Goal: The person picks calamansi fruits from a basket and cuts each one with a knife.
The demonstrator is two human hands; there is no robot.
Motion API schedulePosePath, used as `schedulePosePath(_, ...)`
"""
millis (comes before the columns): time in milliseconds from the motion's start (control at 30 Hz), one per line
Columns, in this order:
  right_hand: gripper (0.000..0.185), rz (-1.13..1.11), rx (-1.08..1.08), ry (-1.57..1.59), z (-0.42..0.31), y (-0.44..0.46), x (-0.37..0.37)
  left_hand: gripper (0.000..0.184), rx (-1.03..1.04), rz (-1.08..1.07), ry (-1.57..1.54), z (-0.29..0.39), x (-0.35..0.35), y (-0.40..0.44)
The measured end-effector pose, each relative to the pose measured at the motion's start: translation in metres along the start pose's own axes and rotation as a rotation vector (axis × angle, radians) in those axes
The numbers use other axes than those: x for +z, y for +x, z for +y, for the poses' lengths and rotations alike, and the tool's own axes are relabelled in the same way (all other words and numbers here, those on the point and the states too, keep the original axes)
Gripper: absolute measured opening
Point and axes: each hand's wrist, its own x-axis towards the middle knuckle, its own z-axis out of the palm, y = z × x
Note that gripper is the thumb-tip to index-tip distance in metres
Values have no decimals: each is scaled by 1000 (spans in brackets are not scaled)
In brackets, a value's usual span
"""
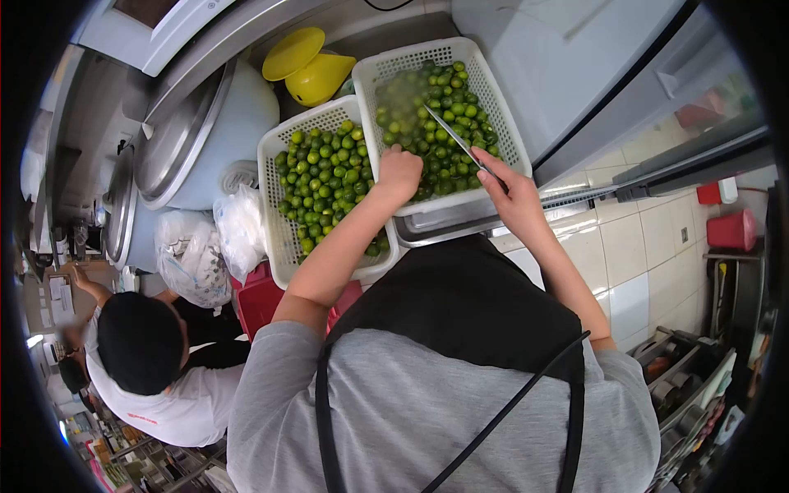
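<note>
My right hand (511, 195) grips a knife (452, 131), its blade pointing up and left over the right-hand white basket (503, 90). Small green limes (448, 168) fill much of that basket. My left hand (399, 174) is closed near the basket's left rim, back of the hand upward. Whatever its fingers hold, if anything, is hidden. Beneath my left forearm stands a second white basket (274, 246), heaped with more small limes (325, 168), some yellowish. A hazy patch blurs part of the right basket's upper left.
Behind the baskets sits a yellow plastic container (316, 78). Plastic bags (193, 259) and large lidded pots (185, 131) are on the left. A co-worker in a black cap (141, 343) is at lower left. A pale appliance panel (559, 66) borders the right basket.
</note>
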Motion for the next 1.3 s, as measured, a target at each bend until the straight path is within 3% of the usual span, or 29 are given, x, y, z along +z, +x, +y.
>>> schedulePosePath(33,33,14,-7,6,1,-1,0,15,6,3,4,-5,-4,0)
schedulePosePath(100,32,19,26,8,1,-4,-2,22,-27,142,-911,-18,-7,-2)
schedulePosePath(133,32,16,58,8,2,-6,-3,30,-44,207,-1214,-20,-5,-1)
schedulePosePath(167,32,23,63,7,2,-8,-3,30,-37,202,-1214,-22,-4,-2)
schedulePosePath(233,32,28,19,59,0,-11,-1,33,-18,190,-1751,-21,-20,-12)
schedulePosePath(367,32,-58,28,111,-4,-11,3,28,-41,326,-2092,-12,-32,-20)
schedulePosePath(467,32,-109,49,114,-8,-10,6,25,-80,455,-2107,-9,-40,-22)
schedulePosePath(600,32,-107,35,95,-5,-7,10,23,-76,474,-2082,-14,-36,-21)
schedulePosePath(700,30,29,-79,25,1,2,17,22,-68,485,-1944,-6,-43,-25)
schedulePosePath(767,30,12,-6,-1,7,12,18,25,24,276,-1935,7,-46,-31)
schedulePosePath(833,30,16,23,35,-1,14,15,28,56,252,-1894,21,-46,-33)
schedulePosePath(1033,31,-16,-38,68,-7,-8,10,23,-73,611,-1937,-10,-42,-16)
schedulePosePath(1100,31,-11,-107,79,-4,-9,13,22,-105,610,-1911,-10,-46,-18)
schedulePosePath(1300,32,-60,15,60,-13,4,10,19,-80,517,-1906,9,-46,-20)
